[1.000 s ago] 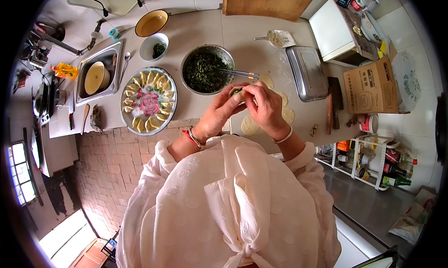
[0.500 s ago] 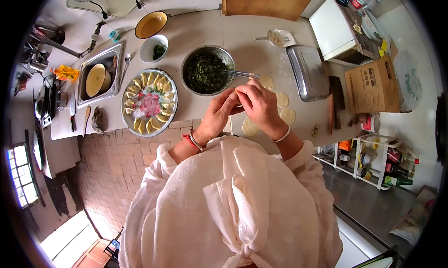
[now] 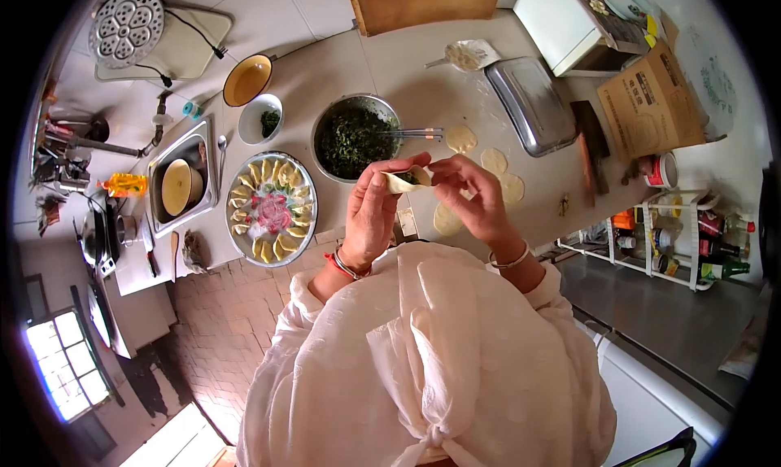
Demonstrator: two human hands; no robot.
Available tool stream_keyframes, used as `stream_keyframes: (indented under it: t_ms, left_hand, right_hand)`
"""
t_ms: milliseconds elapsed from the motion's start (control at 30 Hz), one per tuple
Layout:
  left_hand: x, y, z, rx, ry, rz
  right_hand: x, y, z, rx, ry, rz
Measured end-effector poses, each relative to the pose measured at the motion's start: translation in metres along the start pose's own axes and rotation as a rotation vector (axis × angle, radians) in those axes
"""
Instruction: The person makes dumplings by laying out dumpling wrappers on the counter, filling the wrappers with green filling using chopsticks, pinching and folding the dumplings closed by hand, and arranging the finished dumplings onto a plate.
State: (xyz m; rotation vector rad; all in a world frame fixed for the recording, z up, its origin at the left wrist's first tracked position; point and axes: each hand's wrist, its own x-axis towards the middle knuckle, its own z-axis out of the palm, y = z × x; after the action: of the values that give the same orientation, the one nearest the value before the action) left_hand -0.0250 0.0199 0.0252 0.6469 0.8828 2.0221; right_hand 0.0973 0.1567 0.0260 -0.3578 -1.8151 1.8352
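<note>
Clock directions are taken from the filled dumpling wrapper [image 3: 407, 180], with twelve straight ahead. At nine o'clock the steel sink [image 3: 213, 130] holds a yellowish basin [image 3: 179, 188], and a spoon [image 3: 221, 158] lies just beside its right rim. Between eight and nine, the floral plate [image 3: 273, 214] carries a ring of folded dumplings [image 3: 287, 242]. At ten o'clock are the yellow enamel bowl [image 3: 247, 81], the white bowl [image 3: 252, 125] with a little greenery and, nearest, the steel mixing bowl [image 3: 320, 154] of chopped green filling [image 3: 354, 139]. Chopsticks [image 3: 419, 133] cross its right rim.

The left hand [image 3: 368, 216] cradles the filled dumpling wrapper, its fingers curled nearly closed around the left part, thumb on the near side; the top gapes, showing green. The right hand [image 3: 478, 200] has its fingers bent and slightly parted, tips at the right end; whether they pinch it cannot be told.

On the tabletop [image 3: 407, 76], flat round wrappers [image 3: 494, 160] lie from one to five o'clock. A scoop [image 3: 466, 56] sits near one, a rectangular metal tray [image 3: 530, 106] at two, a rolling pin [image 3: 586, 166] at three, and a cardboard box [image 3: 651, 101] between two and three, farther right.
</note>
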Motion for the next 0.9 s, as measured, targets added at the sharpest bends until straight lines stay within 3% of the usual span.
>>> stream_keyframes:
  t_ms: [100, 200, 300, 600, 700, 833, 900]
  left_hand:
    - [0.002, -0.002, 0.003, -0.001, -0.008, 0.006]
    - [0.002, -0.001, 0.004, 0.019, -0.014, 0.008]
    - [0.002, 0.003, 0.005, 0.095, 0.004, 0.021]
    - [-0.001, 0.004, -0.003, 0.172, 0.015, -0.003]
    - [0.000, 0.007, 0.000, 0.119, 0.008, -0.016]
    - [0.002, 0.008, 0.002, 0.047, 0.004, -0.043]
    - [0.003, 0.006, 0.002, 0.025, -0.005, -0.047]
  right_hand:
    - [0.003, -0.010, 0.006, -0.057, -0.034, -0.072]
    - [0.003, -0.020, 0.011, -0.281, 0.089, -0.277]
    - [0.003, -0.039, 0.007, -0.489, 0.070, -0.469]
    - [0.013, -0.031, 0.015, -0.667, 0.009, -0.550]
    - [0.010, -0.032, 0.014, -0.574, 0.041, -0.511]
    - [0.008, -0.017, 0.005, -0.119, 0.183, -0.332]
    - [0.003, -0.011, 0.000, 0.155, 0.218, -0.115]
